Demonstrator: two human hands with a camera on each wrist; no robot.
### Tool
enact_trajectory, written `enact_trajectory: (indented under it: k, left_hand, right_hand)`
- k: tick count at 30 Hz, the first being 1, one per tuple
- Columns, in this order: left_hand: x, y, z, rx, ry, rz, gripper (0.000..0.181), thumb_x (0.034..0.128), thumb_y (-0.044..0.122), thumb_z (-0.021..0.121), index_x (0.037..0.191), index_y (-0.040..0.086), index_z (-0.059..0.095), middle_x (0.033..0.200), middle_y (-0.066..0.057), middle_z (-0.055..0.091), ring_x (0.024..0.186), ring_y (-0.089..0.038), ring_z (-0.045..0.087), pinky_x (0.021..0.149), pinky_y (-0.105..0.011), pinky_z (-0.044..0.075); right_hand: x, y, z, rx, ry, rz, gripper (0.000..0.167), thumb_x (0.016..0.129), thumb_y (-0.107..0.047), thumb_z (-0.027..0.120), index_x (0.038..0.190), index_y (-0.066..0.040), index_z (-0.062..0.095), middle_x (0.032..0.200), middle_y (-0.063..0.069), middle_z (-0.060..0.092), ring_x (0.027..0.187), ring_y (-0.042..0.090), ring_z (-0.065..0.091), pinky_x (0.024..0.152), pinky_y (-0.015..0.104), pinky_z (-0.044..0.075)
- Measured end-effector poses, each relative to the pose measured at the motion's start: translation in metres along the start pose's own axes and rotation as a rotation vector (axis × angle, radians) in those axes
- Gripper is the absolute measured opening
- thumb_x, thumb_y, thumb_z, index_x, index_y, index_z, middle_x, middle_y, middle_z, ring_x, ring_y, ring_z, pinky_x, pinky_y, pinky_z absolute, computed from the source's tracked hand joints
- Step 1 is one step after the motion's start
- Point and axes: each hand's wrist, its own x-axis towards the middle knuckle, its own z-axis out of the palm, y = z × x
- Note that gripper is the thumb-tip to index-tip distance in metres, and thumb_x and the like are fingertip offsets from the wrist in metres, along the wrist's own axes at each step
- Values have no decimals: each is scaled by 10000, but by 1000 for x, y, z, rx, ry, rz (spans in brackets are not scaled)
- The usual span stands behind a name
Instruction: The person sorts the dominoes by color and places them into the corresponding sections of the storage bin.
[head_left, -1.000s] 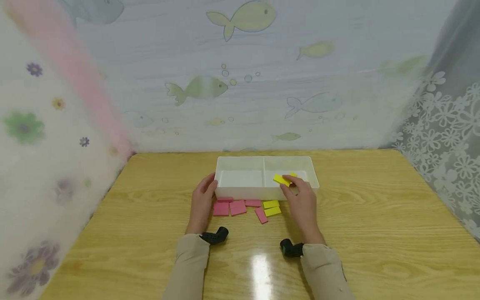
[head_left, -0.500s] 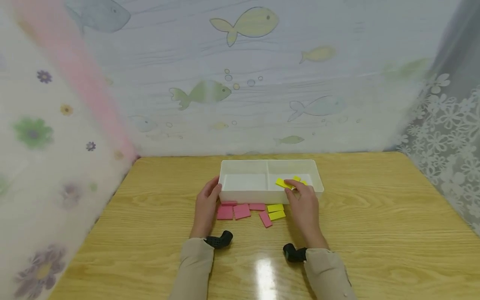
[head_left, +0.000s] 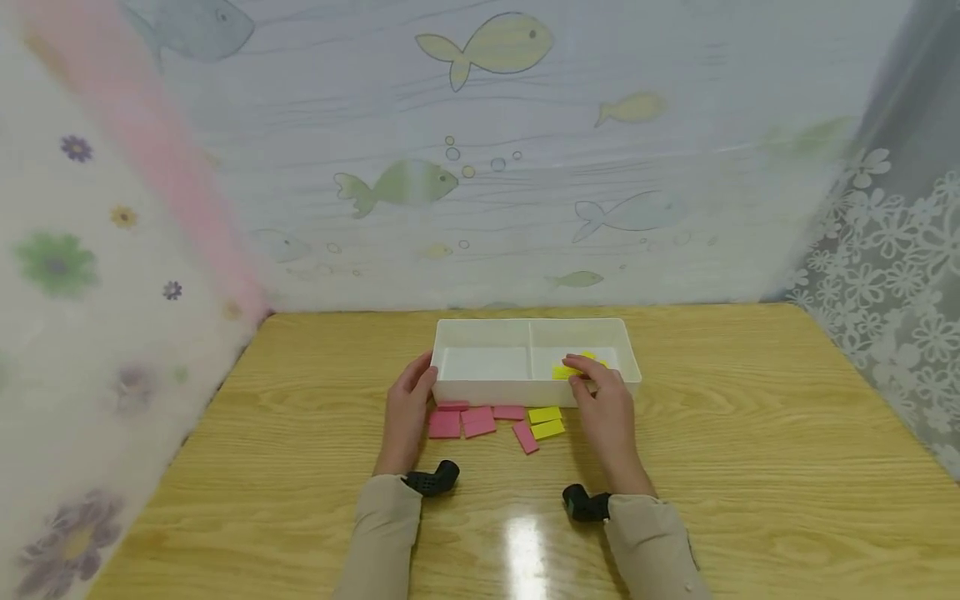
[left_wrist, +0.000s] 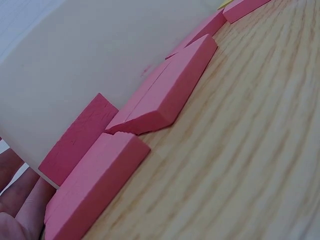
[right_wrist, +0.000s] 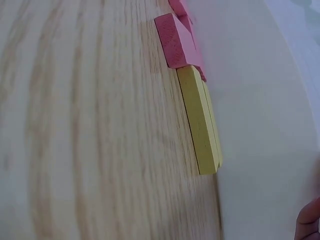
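A white two-compartment box (head_left: pixel 480 393) stands on the table. My left hand (head_left: pixel 407 412) holds its left end, thumb at the front corner; in the left wrist view, some fingers (left_wrist: pixel 27 200) show beyond the box's edge. Over the front rim of the right compartment hovers my right hand (head_left: pixel 606 408), thumb and index finger apart. Just by those fingertips a yellow block (head_left: pixel 561 372) lies low inside, partly hidden by the rim. More yellow blocks (head_left: pixel 590 356) are behind the fingers. Pink blocks (head_left: pixel 444 425) and two yellow blocks (head_left: pixel 545 415) lie along the box's front.
The wooden table (head_left: pixel 750 433) reaches back to a wall (head_left: pixel 300 100) painted with fish. A flowered curtain (head_left: pixel 885 250) hangs at the right. Black wrist devices (head_left: pixel 435 479) sit at both cuffs. One small pink block (head_left: pixel 525 437) lies angled beside the yellow pair.
The yellow block that my right hand pinched, tilted, over the right compartment now lies lower and flatter there, with the fingertips parted from it. My left hand stays at the box's end.
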Motion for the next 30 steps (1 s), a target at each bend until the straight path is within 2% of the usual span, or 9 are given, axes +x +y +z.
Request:
enact_trajectory:
  k: [4,9,13,16,24,30]
  left_hand:
    - [-2,-2,0,-27,10,-5,332,894,341,531,1212,244,542,1215,58,519,1069,-131,516,890,-315,412]
    - [-3,-4,4,-69,4,9,332,883,351,545,1196,242,551,1206,48,526,1053,-142,530,868,-305,432]
    - [-2,-3,5,-46,12,27,323,879,361,548,1184,255,559,1201,56,526,1049,-137,530,867,-298,432]
    - [-3,-2,4,-21,19,27,312,884,357,541,1181,264,558,1198,65,525,1051,-128,527,869,-296,429]
    - [-1,-1,3,-48,2,32,342,905,301,520,1230,198,539,1230,24,513,1089,-181,510,876,-315,427]
    - [0,-1,1,-23,12,41,344,906,302,517,1233,195,538,1225,31,516,1100,-175,502,882,-318,422]
  right_hand:
    - [-2,0,-1,1,-22,17,254,874,-88,568,1111,-159,626,1069,16,589,831,172,539,629,306,447]
    - [-4,2,-3,-5,-16,-13,237,877,-62,554,1084,-148,630,1093,6,583,881,159,511,659,313,451]
    - [-4,3,-5,3,-13,-26,226,876,-47,548,1059,-149,633,1074,10,590,904,151,477,672,320,438]
    - [-5,3,-7,16,-30,10,210,887,-92,542,1059,-177,629,1018,4,589,880,142,474,654,314,431]
    - [-5,4,-12,101,-64,103,183,895,-245,538,1049,-211,630,980,-9,565,804,155,517,669,310,442]
    - [-3,9,-13,193,-74,136,202,887,-368,531,1020,-260,638,1027,-72,581,691,225,519,531,274,416]
